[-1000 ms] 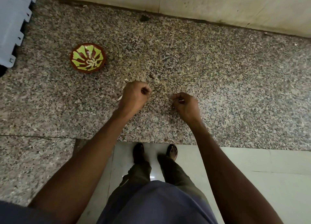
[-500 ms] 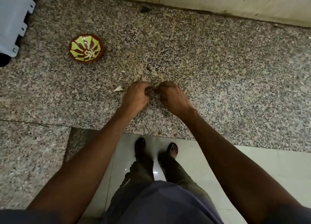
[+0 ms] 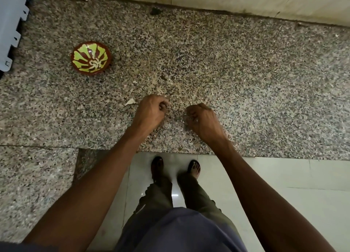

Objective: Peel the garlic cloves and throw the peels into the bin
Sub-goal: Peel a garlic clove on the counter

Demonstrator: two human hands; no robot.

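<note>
I see both fists curled over the granite counter [image 3: 246, 77]: my left hand [image 3: 150, 110] and right hand [image 3: 201, 117] each seem to pinch something, though I cannot tell what. A loose peel [image 3: 130, 101] lies just left of the left hand, the nearer one, its long axis angling up-right; peeled cloves appear to sit in the bowl [image 3: 91, 57] far left.

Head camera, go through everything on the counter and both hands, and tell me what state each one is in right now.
Left hand: fingers curled, over the counter; what it holds is hidden.
Right hand: fingers curled, apart from the left hand; a small pale bit shows at the fingers.
Bowl: upright on the granite counter, untouched, pale pieces at its centre.
Peel scrap: loose on the counter, beside the left hand.
Bin: not in view.
</note>
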